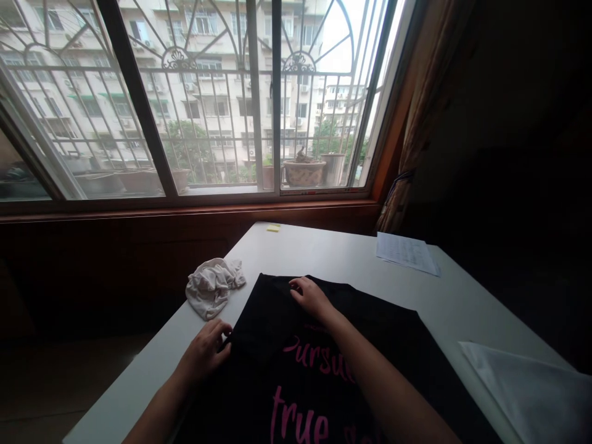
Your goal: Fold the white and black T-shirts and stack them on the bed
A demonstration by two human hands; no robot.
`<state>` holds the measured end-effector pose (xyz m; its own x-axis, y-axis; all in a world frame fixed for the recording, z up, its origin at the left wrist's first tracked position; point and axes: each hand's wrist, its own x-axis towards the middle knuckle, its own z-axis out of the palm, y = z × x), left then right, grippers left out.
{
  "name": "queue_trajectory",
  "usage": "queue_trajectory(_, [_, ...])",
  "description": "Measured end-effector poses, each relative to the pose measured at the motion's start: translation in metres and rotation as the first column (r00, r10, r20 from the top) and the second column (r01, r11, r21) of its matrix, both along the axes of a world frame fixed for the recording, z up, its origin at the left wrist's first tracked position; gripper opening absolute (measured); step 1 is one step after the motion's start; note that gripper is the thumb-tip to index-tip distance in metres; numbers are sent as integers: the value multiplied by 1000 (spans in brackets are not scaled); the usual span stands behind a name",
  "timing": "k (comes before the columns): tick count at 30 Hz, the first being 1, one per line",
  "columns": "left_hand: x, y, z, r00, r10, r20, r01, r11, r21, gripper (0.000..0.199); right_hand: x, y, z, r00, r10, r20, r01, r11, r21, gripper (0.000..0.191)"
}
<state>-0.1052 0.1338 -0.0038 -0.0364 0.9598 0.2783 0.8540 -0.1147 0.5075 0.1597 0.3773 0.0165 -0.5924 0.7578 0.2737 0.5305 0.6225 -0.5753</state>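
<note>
A black T-shirt [268, 314] with pink lettering lies spread over the white table [319, 246]. The words "Pursue" and "true" can be read on it; my right forearm covers part of the print. At the shirt's left edge, my left hand [206, 350] has its thumb and fingers closed around a bit of the dark cloth. My right hand [311, 297] rests on the shirt close to its far edge, fingers slightly bent and apart, with no cloth seen gathered in them.
A crumpled off-white cloth [213, 287] lies at the table's left edge. Printed papers [407, 251] and a small yellow note [273, 227] lie toward the back. On the right is a translucent plastic sheet or bag [531, 388]. A barred window stands beyond the table.
</note>
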Motion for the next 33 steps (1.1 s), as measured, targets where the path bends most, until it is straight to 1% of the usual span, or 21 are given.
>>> queue_trajectory(2, [-2, -1, -3, 1000, -23, 11, 22, 1000, 18, 13, -28, 0, -2, 999, 40, -18, -41, 997, -58, 34])
queue_trajectory(5, [-2, -3, -4, 998, -64, 25, 63, 997, 41, 15, -64, 1, -5, 997, 63, -45, -69, 986, -150, 41])
queue_trajectory(8, [-1, -3, -2, 995, -98, 33, 96, 993, 62, 16, -89, 3, -7, 996, 57, -73, -73, 967, -246, 47])
queue_trajectory(10, [-2, -3, -2, 993, -115, 34, 112, 990, 83, 16, -99, 5, -7, 996, 33, -86, -57, 952, -301, 52])
queue_trajectory(13, [-4, -2, -5, 990, -136, 35, 132, 985, 114, 16, -102, 11, -5, 995, -13, -96, -23, 930, -366, 52])
queue_trajectory(16, [-6, 0, -8, 986, -160, 39, 155, 981, 121, 19, -94, 18, -3, 995, -15, -94, -28, 899, -438, 52])
queue_trajectory(18, [-8, 0, -9, 983, -179, 40, 172, 977, 126, 20, -85, 22, -2, 996, 5, -88, -47, 872, -487, 59])
queue_trajectory(20, [-8, 1, -10, 980, -196, 41, 189, 973, 135, 21, -78, 23, -3, 996, 20, -89, -64, 851, -521, 71])
queue_trajectory(22, [-9, 1, -10, 977, -208, 43, 199, 969, 148, 22, -73, 22, -4, 995, 29, -99, -78, 840, -537, 79])
queue_trajectory(23, [-9, 1, -10, 977, -211, 44, 202, 968, 150, 23, -73, 22, -5, 994, 33, -105, -85, 837, -540, 80])
queue_trajectory(27, [-8, -1, -7, 980, -195, 40, 188, 973, 136, 23, -80, 20, -8, 991, 49, -125, -109, 838, -535, 72])
queue_trajectory(33, [-5, -5, -4, 990, -137, -10, 138, 987, 87, 22, -103, 23, -10, 989, 70, -128, -120, 887, -446, 58])
